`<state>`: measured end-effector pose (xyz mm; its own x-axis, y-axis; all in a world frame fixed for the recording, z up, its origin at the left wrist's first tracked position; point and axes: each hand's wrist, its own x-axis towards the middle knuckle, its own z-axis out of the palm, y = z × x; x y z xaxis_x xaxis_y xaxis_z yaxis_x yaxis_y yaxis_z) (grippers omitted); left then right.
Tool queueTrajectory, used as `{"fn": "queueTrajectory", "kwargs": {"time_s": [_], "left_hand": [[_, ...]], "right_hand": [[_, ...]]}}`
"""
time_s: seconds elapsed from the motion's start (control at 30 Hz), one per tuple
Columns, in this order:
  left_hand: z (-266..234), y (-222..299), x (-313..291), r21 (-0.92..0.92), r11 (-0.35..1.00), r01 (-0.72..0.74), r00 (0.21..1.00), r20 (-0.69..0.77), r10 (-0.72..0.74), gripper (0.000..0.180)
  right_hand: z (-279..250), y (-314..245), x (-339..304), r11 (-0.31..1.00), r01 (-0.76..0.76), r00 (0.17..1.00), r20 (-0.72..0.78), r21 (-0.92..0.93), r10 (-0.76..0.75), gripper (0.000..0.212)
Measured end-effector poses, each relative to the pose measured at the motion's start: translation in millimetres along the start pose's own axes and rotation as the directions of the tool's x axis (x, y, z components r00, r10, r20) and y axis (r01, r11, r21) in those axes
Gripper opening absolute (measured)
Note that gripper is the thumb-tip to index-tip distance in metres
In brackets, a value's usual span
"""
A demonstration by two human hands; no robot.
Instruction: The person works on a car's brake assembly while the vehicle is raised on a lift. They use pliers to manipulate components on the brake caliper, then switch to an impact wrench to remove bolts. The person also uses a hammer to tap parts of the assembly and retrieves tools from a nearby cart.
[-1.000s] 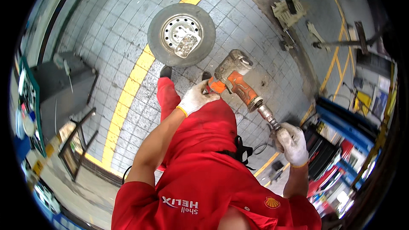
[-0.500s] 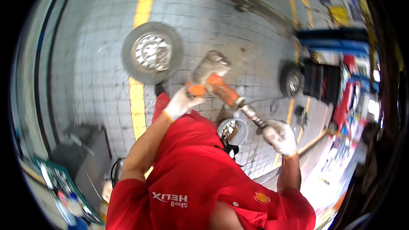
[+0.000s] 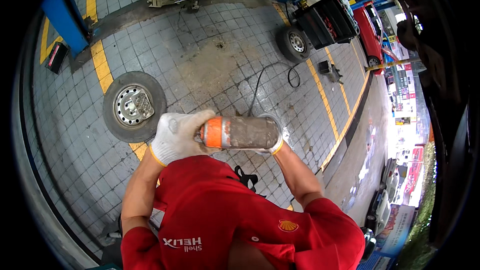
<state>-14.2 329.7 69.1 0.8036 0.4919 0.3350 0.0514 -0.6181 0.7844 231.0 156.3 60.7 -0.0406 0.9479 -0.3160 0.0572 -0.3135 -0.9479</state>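
Note:
A worn orange-and-grey power tool, which looks like an impact wrench [image 3: 245, 132], is held crosswise in front of my body. My gloved left hand [image 3: 180, 132] is closed around its orange end. At the grey end, my gloved right hand [image 3: 276, 142] is mostly hidden behind the tool; only the glove's edge and cuff show, so its fingers cannot be made out. Left of the tool a wheel [image 3: 114, 122] lies flat on the tiles, with a small clear bag of parts [image 3: 143, 106] resting on its rim.
A second wheel [image 3: 293, 45] leans by a black tool cart [image 3: 326, 22] at the far right. A thin hose [image 3: 260, 77] curls across the tiled floor [image 3: 210, 35]. Blue lift posts [image 3: 66, 15] stand beyond. A dark vehicle underside [image 3: 435, 95] hangs along the right.
The tool has swung from pointing down to the right to lying level, closer to me. My right hand has moved left and inward behind it. The view has shifted.

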Motion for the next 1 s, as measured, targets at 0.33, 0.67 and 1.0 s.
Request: {"fn": "queueTrajectory", "kwargs": {"time_s": [0.33, 0.67, 1.0], "left_hand": [[-68.6, 83.7, 49.5, 0.074, 0.911, -0.407, 0.899, 0.209, 0.385, 0.076], [-0.6, -51.3, 4.1, -0.358, 0.584, 0.728, 0.644, 0.649, -0.406, 0.065], [26.8, -1.9, 35.3, -0.402, -0.5, 0.767, 0.489, 0.871, 0.05, 0.036]], "right_hand": [[84.6, -84.2, -68.9, 0.102, 0.063, 0.783, -0.014, -0.993, -0.621, 0.048], [206.6, -112.7, -37.5, 0.632, 0.576, -0.127, -0.821, -0.518, -0.557, 0.039], [306.0, -135.9, -32.0, 0.471, 0.619, -0.698, -0.715, -0.629, -0.039, 0.039]]}}
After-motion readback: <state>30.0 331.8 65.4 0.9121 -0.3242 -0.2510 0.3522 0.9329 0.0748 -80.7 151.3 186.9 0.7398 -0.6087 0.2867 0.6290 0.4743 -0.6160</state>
